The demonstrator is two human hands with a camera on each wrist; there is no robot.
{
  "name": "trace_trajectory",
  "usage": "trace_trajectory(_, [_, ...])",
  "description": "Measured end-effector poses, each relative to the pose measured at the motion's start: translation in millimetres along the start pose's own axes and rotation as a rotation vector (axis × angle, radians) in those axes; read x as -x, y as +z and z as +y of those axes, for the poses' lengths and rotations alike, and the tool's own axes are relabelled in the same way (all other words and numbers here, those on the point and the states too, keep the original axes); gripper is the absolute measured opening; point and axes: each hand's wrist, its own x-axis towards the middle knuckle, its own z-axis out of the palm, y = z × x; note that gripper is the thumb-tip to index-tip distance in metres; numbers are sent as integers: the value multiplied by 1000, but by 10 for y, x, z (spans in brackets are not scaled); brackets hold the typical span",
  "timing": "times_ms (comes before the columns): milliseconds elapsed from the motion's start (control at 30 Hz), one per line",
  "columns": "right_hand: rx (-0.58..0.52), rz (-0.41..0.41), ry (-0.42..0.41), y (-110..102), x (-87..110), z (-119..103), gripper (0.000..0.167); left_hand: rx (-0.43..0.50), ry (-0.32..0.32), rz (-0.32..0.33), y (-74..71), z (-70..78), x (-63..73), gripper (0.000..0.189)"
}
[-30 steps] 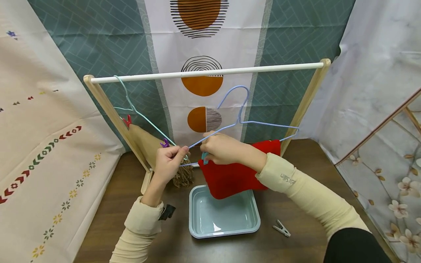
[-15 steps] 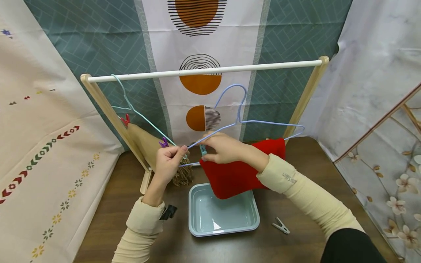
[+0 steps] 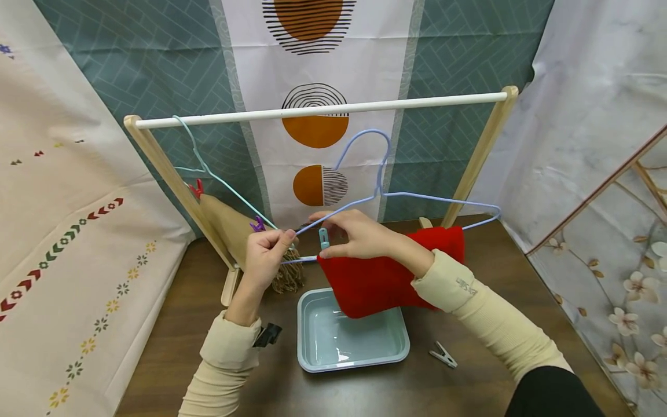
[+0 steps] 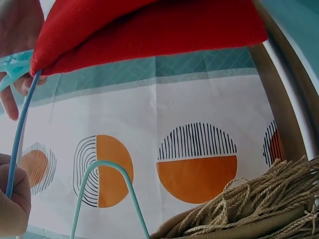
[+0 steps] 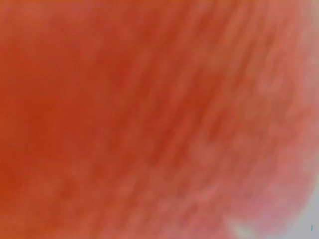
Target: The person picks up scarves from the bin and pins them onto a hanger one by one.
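Note:
My left hand (image 3: pixel 264 255) pinches the left end of a periwinkle-blue hanger (image 3: pixel 440 198) between thumb and fingers, with its hook upward in front of the rack. A folded red cloth (image 3: pixel 372 286) hangs over the hanger's lower bar. At the cloth's upper left corner stands a light teal clothespin (image 3: pixel 324 236), which grips that corner beside the bar in the left wrist view. My right hand (image 3: pixel 365 231) is spread around the clothespin, fingers behind it and thumb at the cloth's edge. Blurred red cloth (image 5: pixel 149 114) fills the right wrist view.
A white rail (image 3: pixel 323 108) on wooden posts runs across the back. From its left end hangs a mint hanger (image 3: pixel 229 186) with a tan fringed cloth (image 3: pixel 224 223), held by red and purple clothespins. Below are a grey-blue basin (image 3: pixel 344 366) and a loose grey clothespin (image 3: pixel 444 355).
My right fingers have loosened from the teal clothespin, which now shows upright between them. The hanger's right end and the red cloth have swung rightward. My left hand keeps its pinch.

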Motion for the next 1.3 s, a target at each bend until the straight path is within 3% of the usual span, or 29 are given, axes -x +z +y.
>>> trace_trajectory(233, [19,5,6,-21,89,-40,55,4,-13,26,-11,38,-11,33])
trace_trajectory(467, [90,-8,44,-9,156,-75,58,19,-11,6,-24,69,-20,38])
trace_trajectory(633, [148,36,53,-54,277,-90,61,-4,-27,6,-33,81,-18,34])
trace_trajectory(1033, [135,250,-80,-189,929,-136,51,24,-15,24,-57,84,-30,42])
trace_trajectory(1300, [126,311,-138,-184,1427,22,34,50,-8,39,-89,79,-37,40])
